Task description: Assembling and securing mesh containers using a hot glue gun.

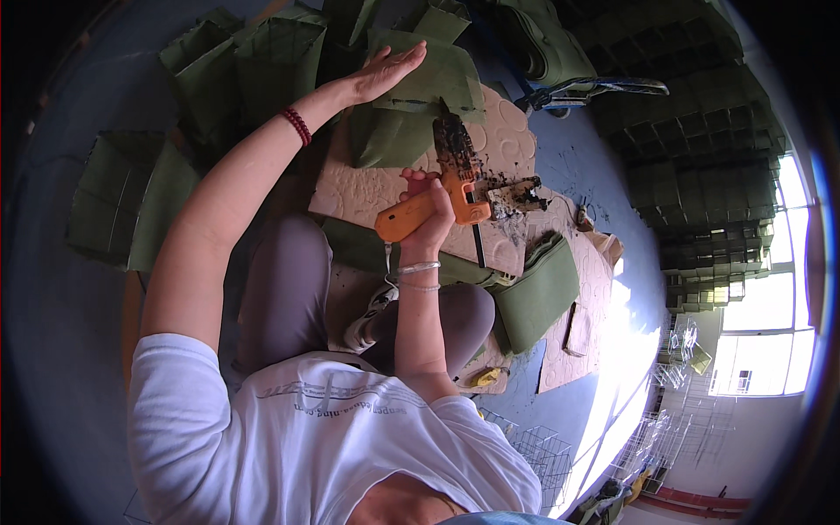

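My right hand (429, 210) is wrapped round the handle of an orange glue gun (405, 216), whose front part is caked with dark residue. Its blackened tip points at a green fabric-like panel (429, 79) on a box form. Stretched out over the panel's far left edge is my left hand (389, 72), fingers extended and holding nothing. Whether its palm touches the panel I cannot tell. Just right of the gun lies a stained, pale block-like piece (518, 198), dark blobs scattered about it.
Patterned tan boards (350, 188) lie beneath the work. Open green boxes (131, 201) stand at left, and stacked green boxes (700, 149) line the right. A folded green sheet (538, 293) rests beside my right knee. Wire frames (542, 455) sit on the floor at lower right.
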The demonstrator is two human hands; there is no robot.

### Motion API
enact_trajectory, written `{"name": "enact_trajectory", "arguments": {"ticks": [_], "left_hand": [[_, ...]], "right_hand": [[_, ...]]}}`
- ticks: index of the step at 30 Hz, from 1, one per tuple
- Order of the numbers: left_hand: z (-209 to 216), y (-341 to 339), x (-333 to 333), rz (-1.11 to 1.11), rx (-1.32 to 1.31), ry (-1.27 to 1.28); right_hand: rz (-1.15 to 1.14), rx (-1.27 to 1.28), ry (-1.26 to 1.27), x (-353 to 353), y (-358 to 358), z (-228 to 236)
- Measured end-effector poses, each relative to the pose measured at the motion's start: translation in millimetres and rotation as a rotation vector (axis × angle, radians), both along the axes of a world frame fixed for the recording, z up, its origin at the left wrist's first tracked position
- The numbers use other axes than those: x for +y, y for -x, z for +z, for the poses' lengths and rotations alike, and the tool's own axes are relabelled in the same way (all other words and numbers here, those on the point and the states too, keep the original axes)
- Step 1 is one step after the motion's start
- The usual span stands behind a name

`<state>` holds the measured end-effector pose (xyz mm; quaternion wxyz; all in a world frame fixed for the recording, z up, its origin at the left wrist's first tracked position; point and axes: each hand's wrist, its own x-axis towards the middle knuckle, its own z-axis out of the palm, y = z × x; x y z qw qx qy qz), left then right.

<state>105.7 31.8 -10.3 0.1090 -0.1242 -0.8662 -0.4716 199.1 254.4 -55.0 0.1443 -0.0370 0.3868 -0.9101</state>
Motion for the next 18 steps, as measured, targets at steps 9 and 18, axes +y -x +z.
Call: {"name": "enact_trajectory", "arguments": {"ticks": [9,18], "left_hand": [[-4.3,9.3,-8.1,-0.125,-0.055,-0.275],[-8.6,-51.7,13.4,0.519,0.282,-0.172]], "right_hand": [[-0.076,0.097,0.068,39.7,52.4,-6.7],[-0.257,0.182,0.14,73.4,88.2,-1.0]]}}
